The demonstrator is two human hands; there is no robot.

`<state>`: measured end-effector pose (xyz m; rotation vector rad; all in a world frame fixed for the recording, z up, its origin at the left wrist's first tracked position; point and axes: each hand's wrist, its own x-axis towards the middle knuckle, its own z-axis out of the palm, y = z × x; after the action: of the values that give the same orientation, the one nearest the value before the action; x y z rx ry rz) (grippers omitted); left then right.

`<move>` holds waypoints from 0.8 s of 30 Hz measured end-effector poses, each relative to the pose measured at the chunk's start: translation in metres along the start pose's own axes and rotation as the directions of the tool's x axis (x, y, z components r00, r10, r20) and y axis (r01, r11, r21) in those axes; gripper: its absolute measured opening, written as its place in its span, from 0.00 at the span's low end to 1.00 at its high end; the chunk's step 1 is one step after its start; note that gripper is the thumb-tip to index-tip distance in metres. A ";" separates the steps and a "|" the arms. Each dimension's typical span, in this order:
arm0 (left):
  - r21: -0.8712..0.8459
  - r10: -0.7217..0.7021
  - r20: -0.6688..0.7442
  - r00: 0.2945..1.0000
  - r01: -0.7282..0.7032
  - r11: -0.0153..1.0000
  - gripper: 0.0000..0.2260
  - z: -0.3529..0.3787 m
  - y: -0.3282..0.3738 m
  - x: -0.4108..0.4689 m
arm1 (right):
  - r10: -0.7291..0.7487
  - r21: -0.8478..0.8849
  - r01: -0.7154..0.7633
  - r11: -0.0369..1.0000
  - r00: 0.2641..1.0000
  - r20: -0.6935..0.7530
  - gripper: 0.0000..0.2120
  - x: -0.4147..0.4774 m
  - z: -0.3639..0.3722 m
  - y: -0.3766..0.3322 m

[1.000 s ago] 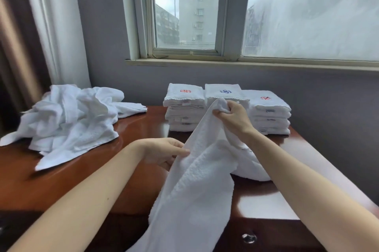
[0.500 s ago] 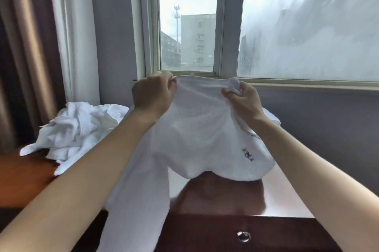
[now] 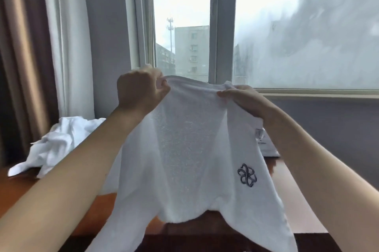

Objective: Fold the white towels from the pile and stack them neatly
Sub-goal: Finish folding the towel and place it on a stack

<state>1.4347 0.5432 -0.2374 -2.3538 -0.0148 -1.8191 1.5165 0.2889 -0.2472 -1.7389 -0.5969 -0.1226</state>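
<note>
Towel [image 3: 184, 149] first: who has it?
— Both hands. The left hand's [image 3: 139, 91] fingers [image 3: 162, 84] are curled tight and pinch the top edge. The right hand's [image 3: 244, 99] fingers [image 3: 225, 94] pinch the same edge farther along.

Where does it lie from them?
— Straight down, toward 6 o'clock. The held edge runs from 9 to 3 between the two grips, raised in front of the window [image 3: 184, 26]. The cloth hangs from it over the table [image 3: 18, 188]. I can't tell whether the lower hem touches the wood.

Long axis?
— Hard to call. Two tails trail toward 7 and 5 o'clock and run out of view. I judge the hands hold a middle stretch, not the corners. An emblem [image 3: 247, 174] sits at 4 o'clock on the near face.

So the coming move?
— Probably sliding each grip outward, left toward 9 and right toward 3, until the corners are found. Then the edges can be brought together. The edge sags only slightly between the grips, so it should slide easily.

And after that?
— The stack [image 3: 269, 150] peeks out at 3 o'clock behind the towel, just beside the right forearm, so the right hand is nearer it. The pile [image 3: 59, 145] lies at 9 o'clock on the table, nearer the left arm and well apart from the stack.
</note>
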 end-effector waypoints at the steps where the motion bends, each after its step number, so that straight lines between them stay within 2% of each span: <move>1: -0.005 -0.005 0.043 0.999 0.006 1.000 0.09 0.015 0.001 -0.007 | 0.009 -0.051 -0.009 0.999 1.000 0.003 0.25 0.003 0.002 0.011; 4: -0.006 -0.046 0.220 0.974 0.049 0.999 0.07 0.065 0.009 -0.042 | 0.032 -0.252 -0.044 0.967 0.998 -0.051 0.08 0.012 0.013 0.058; 6: 0.053 -0.063 0.372 0.926 0.046 0.997 0.09 0.096 0.017 -0.070 | 0.051 -0.503 -0.104 0.858 0.992 -0.118 0.07 0.016 0.020 0.096; 9: 0.125 -0.077 0.593 0.801 0.003 0.992 0.12 0.132 0.033 -0.116 | 0.046 -0.731 -0.141 0.668 0.988 -0.148 0.17 0.012 0.029 0.143; 11: 0.102 -0.066 0.706 0.705 -0.009 0.995 0.13 0.146 0.048 -0.144 | 0.068 -0.761 -0.103 0.640 0.995 -0.077 0.20 0.005 0.035 0.167; 13: -0.007 0.001 0.766 0.643 0.007 1.000 0.17 0.151 0.067 -0.167 | 0.049 -0.825 -0.014 0.565 0.999 0.016 0.22 -0.005 0.040 0.185; 15: -0.162 0.068 0.814 0.577 0.113 0.980 0.19 0.149 0.086 -0.186 | -0.042 -0.872 0.072 0.484 0.997 0.058 0.20 -0.018 0.048 0.200; 17: -0.255 0.119 0.882 0.457 0.250 0.934 0.18 0.146 0.103 -0.201 | -0.020 -0.839 0.039 0.543 0.999 0.033 0.17 -0.035 0.056 0.215; 19: -0.286 0.184 0.908 0.377 0.237 0.928 0.21 0.146 0.115 -0.216 | 0.141 -0.763 -0.073 0.643 0.990 0.024 0.16 -0.051 0.063 0.228; 21: -0.304 0.230 0.917 0.325 0.200 0.931 0.24 0.149 0.121 -0.223 | 0.210 -0.759 -0.084 0.646 0.975 0.071 0.17 -0.060 0.065 0.242; 24: -0.313 0.277 0.942 0.189 0.196 0.929 0.26 0.159 0.122 -0.221 | 0.204 -0.798 -0.024 0.602 0.971 0.124 0.23 -0.063 0.056 0.255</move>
<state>1.5434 0.4657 -0.5042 -3.2703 0.2566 0.1541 1.5649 0.2864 -0.5115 -2.6998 -0.6185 -0.1294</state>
